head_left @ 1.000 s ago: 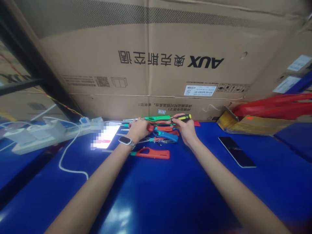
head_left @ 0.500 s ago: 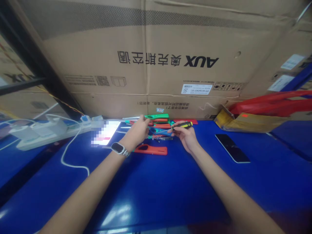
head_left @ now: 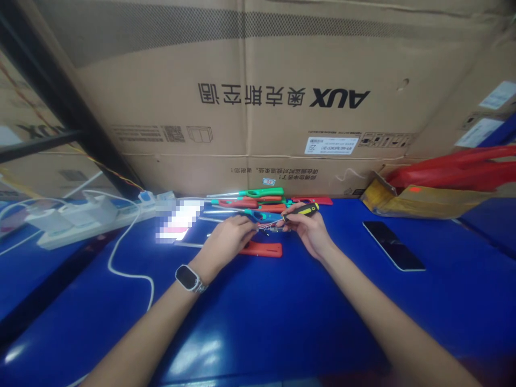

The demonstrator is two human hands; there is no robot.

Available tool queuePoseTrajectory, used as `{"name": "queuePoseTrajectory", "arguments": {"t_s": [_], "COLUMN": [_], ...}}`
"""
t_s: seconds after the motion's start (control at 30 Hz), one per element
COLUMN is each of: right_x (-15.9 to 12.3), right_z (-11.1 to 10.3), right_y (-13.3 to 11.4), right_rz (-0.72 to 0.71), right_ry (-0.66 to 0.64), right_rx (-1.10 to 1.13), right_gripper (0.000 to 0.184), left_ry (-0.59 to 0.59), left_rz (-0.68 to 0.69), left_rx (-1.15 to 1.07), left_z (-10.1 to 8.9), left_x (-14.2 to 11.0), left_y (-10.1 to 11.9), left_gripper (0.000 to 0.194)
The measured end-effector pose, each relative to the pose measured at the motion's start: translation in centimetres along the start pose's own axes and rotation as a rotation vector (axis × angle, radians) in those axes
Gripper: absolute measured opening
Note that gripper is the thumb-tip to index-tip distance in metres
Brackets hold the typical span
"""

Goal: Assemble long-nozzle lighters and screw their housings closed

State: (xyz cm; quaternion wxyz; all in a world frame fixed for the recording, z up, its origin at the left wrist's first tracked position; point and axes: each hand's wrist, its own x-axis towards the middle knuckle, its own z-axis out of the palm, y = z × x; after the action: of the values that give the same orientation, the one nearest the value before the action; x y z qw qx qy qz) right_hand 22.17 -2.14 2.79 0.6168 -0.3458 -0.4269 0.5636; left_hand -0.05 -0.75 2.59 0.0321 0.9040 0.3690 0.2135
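My right hand [head_left: 308, 231] is closed round a black and yellow screwdriver [head_left: 303, 212], whose thin shaft points left. Just left of it, my left hand [head_left: 228, 241], with a watch on the wrist, has its fingers pinched together; what they hold is too small to make out. Between both hands lie small parts with thin wires [head_left: 274, 229]. An orange-red gas lighter [head_left: 264, 249] lies partly under my left hand. Behind the hands are several more long-nosed lighters, among them a blue one [head_left: 260, 216], a red one [head_left: 239, 202] and a green one [head_left: 264, 192].
A phone with a dark screen [head_left: 393, 245] lies at the right, before a torn carton [head_left: 427, 202] holding red plastic. A lit screen [head_left: 183, 219] and a white power strip [head_left: 80, 227] with cables are at the left. A large cardboard box [head_left: 258, 134] stands behind the blue table [head_left: 258, 317].
My left hand has come down from the back lighters to the small wired parts. My right hand still holds the screwdriver. The view has shifted slightly.
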Motion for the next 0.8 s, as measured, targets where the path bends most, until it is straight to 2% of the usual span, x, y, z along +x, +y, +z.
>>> {"name": "queuePoseTrajectory", "arguments": {"t_s": [0.07, 0.2, 0.3, 0.37, 0.5, 0.63, 0.7, 0.8], "right_x": [-0.1, -0.2, -0.4, -0.5, -0.8, -1.0, -1.1, -1.2], "right_z": [0.1, 0.2, 0.6, 0.9, 1.5, 1.4, 1.2, 1.0], "right_y": [0.1, 0.2, 0.0, -0.1, -0.1, 0.1, 0.2, 0.2], "right_rz": [-0.01, -0.042, -0.103, -0.153, -0.228, -0.273, -0.283, -0.298], "right_ry": [-0.013, -0.019, -0.043, -0.072, -0.081, -0.056, -0.068, -0.082], "right_rx": [-0.004, -0.016, -0.08, -0.147, -0.263, -0.33, -0.364, -0.428], "right_gripper": [0.015, 0.02, 0.028, 0.032, 0.036, 0.033, 0.03, 0.026], "left_ry": [0.023, 0.116, 0.123, 0.111, 0.052, -0.086, -0.163, -0.188], "left_rz": [-0.033, -0.169, -0.288, -0.31, -0.218, -0.085, -0.059, -0.03], "left_rx": [-0.057, -0.291, -0.395, -0.419, -0.344, -0.258, -0.237, -0.182], "left_z": [0.1, 0.7, 1.0, 1.1, 0.7, -0.1, -0.3, 0.0], "left_x": [0.0, -0.2, -0.3, -0.3, -0.3, -0.6, -0.7, -0.7], "left_y": [0.1, 0.2, 0.8, 1.3, 1.6, 1.0, 0.8, 1.0], "left_gripper": [0.028, 0.019, 0.017, 0.018, 0.019, 0.052, 0.055, 0.052]}}
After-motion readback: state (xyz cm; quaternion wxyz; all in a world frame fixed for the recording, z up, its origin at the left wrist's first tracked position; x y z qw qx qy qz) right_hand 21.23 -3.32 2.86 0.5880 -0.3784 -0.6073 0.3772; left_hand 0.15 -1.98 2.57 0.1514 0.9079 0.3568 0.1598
